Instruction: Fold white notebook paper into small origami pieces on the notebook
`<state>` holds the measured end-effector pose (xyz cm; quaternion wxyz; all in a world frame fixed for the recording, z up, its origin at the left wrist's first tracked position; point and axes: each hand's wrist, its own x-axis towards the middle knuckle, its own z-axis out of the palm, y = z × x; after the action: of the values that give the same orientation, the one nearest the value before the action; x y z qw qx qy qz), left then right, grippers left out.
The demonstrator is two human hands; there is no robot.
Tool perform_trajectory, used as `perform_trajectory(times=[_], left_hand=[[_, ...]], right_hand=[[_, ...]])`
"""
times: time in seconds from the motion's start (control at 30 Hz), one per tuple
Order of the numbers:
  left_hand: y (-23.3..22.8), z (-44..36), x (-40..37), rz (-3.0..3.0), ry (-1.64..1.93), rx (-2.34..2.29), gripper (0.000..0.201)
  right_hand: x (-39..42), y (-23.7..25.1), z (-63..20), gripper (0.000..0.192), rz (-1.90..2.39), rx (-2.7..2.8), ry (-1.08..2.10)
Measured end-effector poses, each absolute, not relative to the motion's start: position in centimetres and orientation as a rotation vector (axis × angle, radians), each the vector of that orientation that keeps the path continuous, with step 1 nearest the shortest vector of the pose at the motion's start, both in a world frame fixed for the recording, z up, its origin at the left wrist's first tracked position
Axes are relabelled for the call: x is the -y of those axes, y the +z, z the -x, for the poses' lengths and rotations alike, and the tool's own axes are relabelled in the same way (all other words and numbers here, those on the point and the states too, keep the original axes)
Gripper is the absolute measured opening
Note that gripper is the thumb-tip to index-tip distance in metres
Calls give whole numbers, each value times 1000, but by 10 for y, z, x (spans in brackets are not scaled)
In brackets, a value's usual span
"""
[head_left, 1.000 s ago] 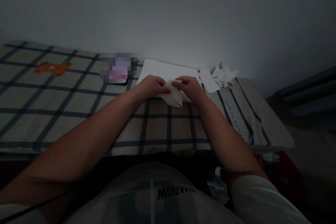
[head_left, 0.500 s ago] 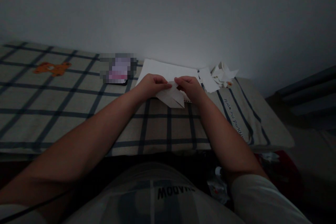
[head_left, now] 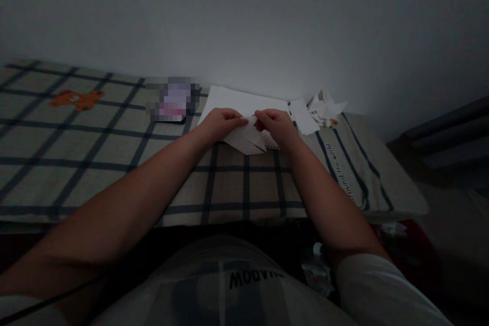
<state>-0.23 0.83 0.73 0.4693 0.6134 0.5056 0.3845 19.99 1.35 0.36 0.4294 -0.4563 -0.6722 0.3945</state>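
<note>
Left-hand grip (head_left: 222,124): closed, thumb pressed against bent fingers, pinching the upper left edge of a folded white paper piece (head_left: 243,142). Right-hand grip (head_left: 278,123): closed, thumb and forefinger tips together at the upper right edge of the same piece. Clearance between the two sets of fingertips is small. The folded paper piece lies directly below and between both grips, its broad part spreading toward the wearer and its lower right end narrowing to a point.

Beyond the grips, a flat white rectangular paper pad (head_left: 248,99) rests on the cloth-covered bench (head_left: 229,196); a row of dark marks along its near edge shows just below the right-hand grip. Right of that grip, near it, lies a flat white paper strip (head_left: 304,117); just beside the strip, farther right, sits a crumpled white paper heap (head_left: 325,109). Left of the left-hand grip lies a dark-edged rectangular object (head_left: 171,106), its face obscured by pixelation. Farther left, well apart, is an orange bear-shaped figure (head_left: 76,100).
</note>
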Motion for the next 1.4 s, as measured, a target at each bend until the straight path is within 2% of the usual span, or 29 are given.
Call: perform_trajectory(times=[0.17,0.4,0.73,0.97,1.03,1.13,1.23,1.4], left_hand=[[5,5,-7,-1587,1011,-1192,36],[10,3,-3,-1486,1046,-1210,34],[10,4,-5,-1664,1114,-1317,32],[4,8,-17,-1419,1480,-1362,26],[1,9,-21,-1362,1550,-1373,28],[-2,8,-25,-1307,1606,-1351,30],[-1,6,-24,-1242,1563,-1304,31],[7,3,-12,-1270,1319,-1278,32]], right_hand=[[-14,2,-198,51,1098,1603,1058],[-17,-3,-199,43,1064,1684,926],[-20,-2,-201,40,1075,1586,1038],[-24,1,-201,61,1220,1410,1176],[-21,3,-198,57,1193,1468,1174],[-15,4,-196,41,1097,1599,1099],[-13,4,-197,29,1078,1633,1053],[-16,3,-200,28,1176,1583,1025]])
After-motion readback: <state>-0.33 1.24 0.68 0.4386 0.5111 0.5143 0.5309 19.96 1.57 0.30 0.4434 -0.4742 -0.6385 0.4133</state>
